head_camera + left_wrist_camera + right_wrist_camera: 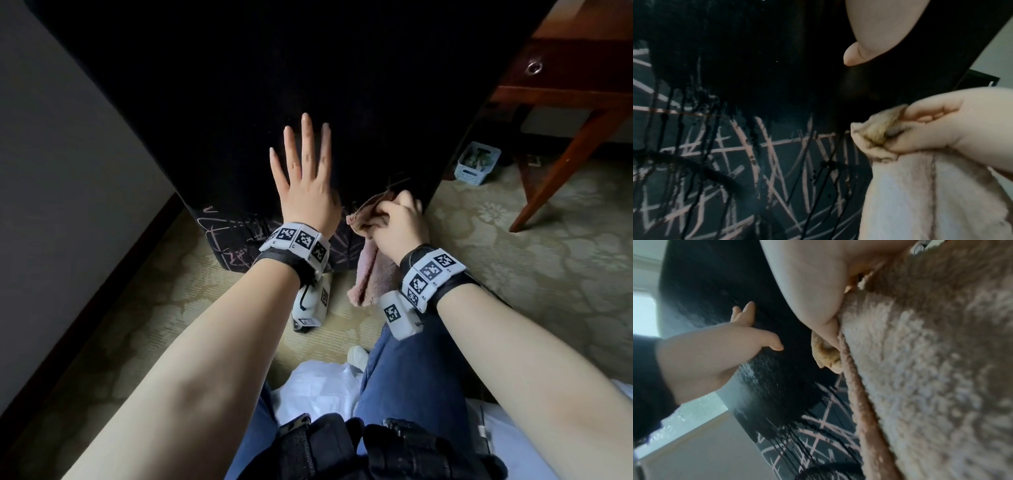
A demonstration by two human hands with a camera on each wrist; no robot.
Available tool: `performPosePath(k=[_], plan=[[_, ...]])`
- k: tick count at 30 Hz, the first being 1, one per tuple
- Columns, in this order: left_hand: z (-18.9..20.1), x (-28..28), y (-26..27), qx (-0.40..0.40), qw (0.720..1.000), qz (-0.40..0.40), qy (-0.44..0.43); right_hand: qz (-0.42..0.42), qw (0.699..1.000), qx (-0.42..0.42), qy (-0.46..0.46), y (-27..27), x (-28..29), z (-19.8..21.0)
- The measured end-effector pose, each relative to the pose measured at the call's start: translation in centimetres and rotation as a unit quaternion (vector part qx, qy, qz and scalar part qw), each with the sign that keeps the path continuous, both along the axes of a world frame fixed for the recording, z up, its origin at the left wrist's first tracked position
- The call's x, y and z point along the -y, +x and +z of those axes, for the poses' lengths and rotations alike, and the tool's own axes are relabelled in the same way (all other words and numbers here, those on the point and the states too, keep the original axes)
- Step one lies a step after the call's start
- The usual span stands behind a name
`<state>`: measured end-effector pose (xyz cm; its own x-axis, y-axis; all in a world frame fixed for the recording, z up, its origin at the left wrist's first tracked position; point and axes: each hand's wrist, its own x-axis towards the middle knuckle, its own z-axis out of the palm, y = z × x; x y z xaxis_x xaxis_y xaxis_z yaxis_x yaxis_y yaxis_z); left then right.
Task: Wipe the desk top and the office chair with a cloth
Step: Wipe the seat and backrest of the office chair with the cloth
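The office chair's tall black back (239, 85) fills the middle of the head view; its lower part carries a pattern of thin pink lines (766, 154). My left hand (303, 171) lies flat on the chair back with its fingers straight and spread. My right hand (400, 219) grips a bunched pink terry cloth (371, 274) and holds it against the chair back's lower right edge. The rest of the cloth (920, 194) hangs below the fist. The right wrist view is half filled by the cloth (931, 369), with my left hand (725, 340) seen on the chair.
A wooden desk (582, 85) with a slanted leg (565, 171) stands at the upper right. A small blue basket (476, 162) sits on the patterned carpet (513, 257) beside the chair. A grey wall (51, 171) runs along the left. My knee in jeans (411, 370) is below the hands.
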<state>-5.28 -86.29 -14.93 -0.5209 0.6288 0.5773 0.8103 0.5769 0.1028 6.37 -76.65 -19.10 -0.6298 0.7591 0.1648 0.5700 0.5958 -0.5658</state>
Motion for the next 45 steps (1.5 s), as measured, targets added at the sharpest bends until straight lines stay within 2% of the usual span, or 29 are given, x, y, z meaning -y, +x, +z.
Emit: performPosePath(k=[4,9,12,14,17,21,32,38,43,45], plan=[[0.9,-1.1,1.3,0.004,0.999,-0.035,0.017,-0.020,0.988,-0.138,0.061,0.9,-0.8,1.6],[1.2,-1.6,0.1,0.011,1.000,-0.016,-0.008,-0.067,0.947,-0.276,0.148,1.4,-1.7,5.1],[0.7,-1.5,-0.8,-0.004,1.000,-0.009,-0.016,-0.063,0.924,-0.327,0.187,1.1,-2.9,6.4],[0.5,-1.7,-1.0,-0.009,1.000,-0.004,-0.012,-0.064,0.920,-0.337,0.193,0.6,-3.9,6.9],[0.2,-2.0,-1.2,-0.005,1.000,0.005,-0.012,-0.051,0.926,-0.328,0.177,-0.2,-4.9,7.0],[-0.3,-2.2,-2.0,-0.020,1.000,-0.002,0.000,-0.049,0.944,-0.267,0.187,-0.7,-5.2,5.6],[-1.1,-2.6,-2.8,-0.040,0.999,0.000,0.013,-0.055,0.978,-0.166,0.109,-1.5,-5.1,-1.8],[-1.2,-2.8,-2.5,-0.042,0.999,0.007,0.001,-0.045,0.985,-0.124,0.111,-0.9,-5.0,-2.4],[-1.2,-2.7,-1.9,-0.049,0.999,0.017,-0.004,-0.018,1.000,0.000,0.000,0.1,-6.2,-3.9],[-1.2,-2.7,-1.5,-0.054,0.998,0.028,-0.005,-0.029,0.999,0.016,-0.033,1.1,-6.3,-4.2]])
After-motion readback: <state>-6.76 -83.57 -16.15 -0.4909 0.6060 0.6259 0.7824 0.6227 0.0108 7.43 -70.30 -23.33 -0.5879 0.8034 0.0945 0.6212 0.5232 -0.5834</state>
